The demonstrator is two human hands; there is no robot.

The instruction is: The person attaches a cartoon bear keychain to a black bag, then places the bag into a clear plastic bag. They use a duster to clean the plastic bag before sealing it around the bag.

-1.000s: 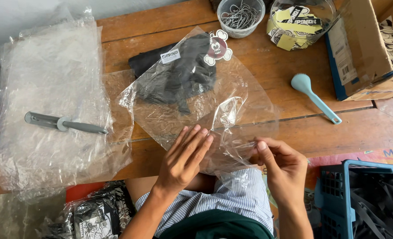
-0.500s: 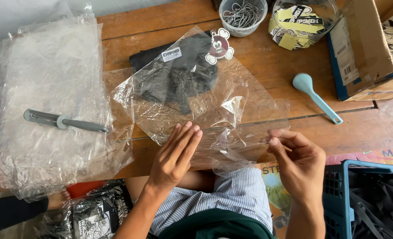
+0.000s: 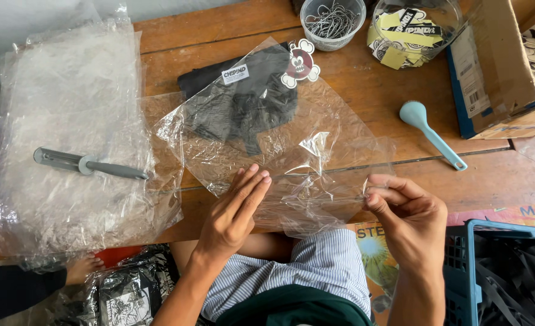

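Observation:
A clear plastic bag (image 3: 316,127) lies on the wooden table (image 3: 388,96), with a folded black garment (image 3: 243,102) and a round tag inside its far end. My left hand (image 3: 234,211) rests flat, fingers together, on the bag's near end. My right hand (image 3: 403,214) pinches the near right edge of the bag between thumb and fingertips, pulled out to the right.
A stack of clear bags (image 3: 68,139) with a grey tool (image 3: 89,164) lies at left. Behind are a cup of chains (image 3: 332,21), a jar of labels (image 3: 412,27), a cardboard box (image 3: 503,66), a teal brush (image 3: 431,133). A blue crate (image 3: 490,271) stands right.
My right hand has drawn the bag's near edge out to the right. My left hand has stayed flat on the bag.

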